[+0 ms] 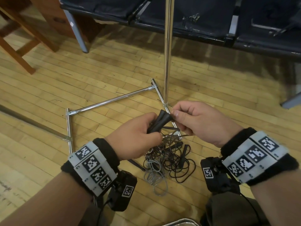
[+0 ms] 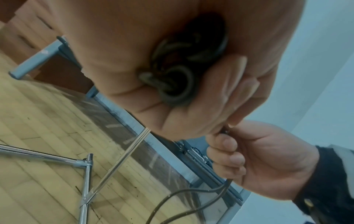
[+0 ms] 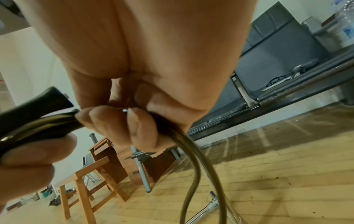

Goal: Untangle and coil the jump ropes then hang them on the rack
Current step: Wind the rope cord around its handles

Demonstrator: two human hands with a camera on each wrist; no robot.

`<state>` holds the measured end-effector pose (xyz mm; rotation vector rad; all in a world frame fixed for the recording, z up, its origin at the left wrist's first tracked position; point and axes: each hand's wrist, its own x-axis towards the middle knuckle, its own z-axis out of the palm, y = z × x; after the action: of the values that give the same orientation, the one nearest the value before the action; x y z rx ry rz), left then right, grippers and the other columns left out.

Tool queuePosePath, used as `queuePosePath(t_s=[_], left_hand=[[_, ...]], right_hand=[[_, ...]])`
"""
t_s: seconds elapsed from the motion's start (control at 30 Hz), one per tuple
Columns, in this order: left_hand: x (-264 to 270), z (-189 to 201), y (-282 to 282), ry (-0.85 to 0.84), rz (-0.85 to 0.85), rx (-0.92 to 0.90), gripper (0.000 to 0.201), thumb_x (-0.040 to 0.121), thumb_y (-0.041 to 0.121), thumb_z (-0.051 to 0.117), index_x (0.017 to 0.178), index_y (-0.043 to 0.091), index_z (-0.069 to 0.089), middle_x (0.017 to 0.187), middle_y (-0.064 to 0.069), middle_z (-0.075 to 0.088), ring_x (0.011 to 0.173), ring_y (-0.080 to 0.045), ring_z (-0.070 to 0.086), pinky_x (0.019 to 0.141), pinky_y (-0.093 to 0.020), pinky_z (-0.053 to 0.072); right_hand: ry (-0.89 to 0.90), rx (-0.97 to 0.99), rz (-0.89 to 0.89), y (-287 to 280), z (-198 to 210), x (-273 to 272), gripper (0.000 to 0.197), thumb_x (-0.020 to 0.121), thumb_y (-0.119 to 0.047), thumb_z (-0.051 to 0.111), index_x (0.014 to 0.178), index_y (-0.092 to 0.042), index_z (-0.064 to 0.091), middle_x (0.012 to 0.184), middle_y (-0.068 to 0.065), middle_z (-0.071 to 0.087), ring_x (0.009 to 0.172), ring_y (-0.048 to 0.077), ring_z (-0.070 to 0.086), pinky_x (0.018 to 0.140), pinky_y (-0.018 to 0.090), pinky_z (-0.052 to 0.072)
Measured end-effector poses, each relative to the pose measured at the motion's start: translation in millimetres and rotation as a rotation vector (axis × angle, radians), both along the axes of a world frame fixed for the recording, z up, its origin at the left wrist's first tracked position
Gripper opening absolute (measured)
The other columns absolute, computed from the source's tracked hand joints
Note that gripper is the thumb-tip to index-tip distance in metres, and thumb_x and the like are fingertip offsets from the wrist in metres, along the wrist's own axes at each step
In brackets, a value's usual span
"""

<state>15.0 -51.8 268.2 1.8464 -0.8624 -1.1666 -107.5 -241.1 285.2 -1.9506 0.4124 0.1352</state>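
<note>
My left hand (image 1: pixel 140 136) grips two black jump rope handles (image 1: pixel 160 122) side by side, with coiled dark cord (image 2: pixel 172 84) bunched in its palm. Just to the right, my right hand (image 1: pixel 192 121) pinches the dark cord (image 3: pixel 191 159) of that rope close to the handle tips; the cord loops down from its fingers. Below both hands a tangle of black and grey jump ropes (image 1: pixel 164 162) lies on the wooden floor. The chrome rack (image 1: pixel 167 51) stands behind, its upright pole rising from a floor frame (image 1: pixel 112 99).
A dark bench (image 1: pixel 187 18) with metal legs runs across the back. A wooden chair (image 1: pixel 17 41) and a wooden cabinet stand at the far left. A foil tray rim (image 1: pixel 180 221) shows at the bottom edge, between my knees.
</note>
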Motion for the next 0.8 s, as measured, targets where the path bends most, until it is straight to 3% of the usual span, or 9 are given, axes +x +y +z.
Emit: queuePosePath(t_s=[0.1,0.2,0.37,0.5,0.63,0.7,0.77,0.8], left_hand=[[1,-2,-2,-0.208,0.001,0.037,0.017,0.095,0.023,0.067,0.092,0.033,0.053,0.056,0.014,0.057,0.042,-0.002,0.048,0.041,-0.016,0.039],[0,-6,-4,-0.426,0.014,0.147,0.020,0.095,0.032,0.067,0.087,0.036,0.048,0.065,0.008,0.057,0.049,0.005,0.053,0.041,-0.010,0.036],[-2,-12,-5,-0.597,-0.033,0.344,0.020,0.101,0.038,0.059,0.091,0.034,0.042,0.080,0.007,0.056,0.062,-0.006,0.052,0.049,-0.021,0.031],[-7,-10,-6,-0.694,-0.130,0.421,0.016,0.104,0.031,0.055,0.115,0.027,0.045,0.083,0.007,0.055,0.067,-0.008,0.051,0.051,-0.024,0.032],[-17,-5,-9,-0.746,-0.263,0.440,0.022,0.106,0.027,0.053,0.126,0.029,0.044,0.083,0.007,0.055,0.066,-0.008,0.051,0.051,-0.024,0.031],[-23,-3,-13,-0.742,-0.324,0.437,0.024,0.107,0.028,0.052,0.130,0.030,0.045,0.082,0.007,0.055,0.066,-0.008,0.050,0.051,-0.023,0.031],[-30,-3,-15,-0.729,-0.388,0.420,0.027,0.107,0.029,0.051,0.134,0.032,0.046,0.083,0.008,0.055,0.067,-0.008,0.051,0.052,-0.024,0.032],[-33,-4,-16,-0.723,-0.419,0.400,0.027,0.108,0.031,0.051,0.134,0.032,0.046,0.083,0.007,0.056,0.067,-0.008,0.052,0.053,-0.025,0.033]], right_hand=[[0.028,0.024,-0.019,1,-2,0,0.021,0.105,-0.033,0.053,0.091,-0.025,0.067,0.065,-0.009,0.061,0.059,0.013,0.051,0.057,0.038,0.041],[0.107,-0.159,0.070,4,-6,0,0.011,0.102,-0.037,0.056,0.100,-0.035,0.066,0.068,-0.013,0.062,0.056,0.002,0.052,0.056,0.030,0.046],[0.212,-0.469,0.192,13,-6,-1,0.030,0.100,-0.033,0.057,0.128,-0.043,0.054,0.084,-0.013,0.060,0.070,0.002,0.055,0.057,0.018,0.035],[0.172,-0.506,0.201,13,3,-3,0.015,0.096,-0.035,0.062,0.106,-0.045,0.057,0.086,-0.017,0.062,0.078,-0.003,0.057,0.053,0.015,0.041],[0.092,-0.412,0.179,13,9,-4,0.006,0.094,-0.036,0.066,0.088,-0.037,0.066,0.078,-0.019,0.067,0.075,-0.002,0.061,0.060,0.020,0.051],[0.064,-0.412,0.143,8,10,-4,0.009,0.093,-0.039,0.066,0.085,-0.037,0.068,0.076,-0.023,0.065,0.074,-0.007,0.059,0.054,0.016,0.045],[0.047,-0.402,0.111,3,9,-3,0.010,0.093,-0.041,0.067,0.085,-0.036,0.069,0.077,-0.029,0.064,0.075,-0.010,0.057,0.056,0.012,0.038],[0.040,-0.382,0.094,1,8,-4,0.010,0.093,-0.041,0.068,0.085,-0.036,0.069,0.077,-0.026,0.065,0.075,-0.008,0.059,0.059,0.015,0.039]])
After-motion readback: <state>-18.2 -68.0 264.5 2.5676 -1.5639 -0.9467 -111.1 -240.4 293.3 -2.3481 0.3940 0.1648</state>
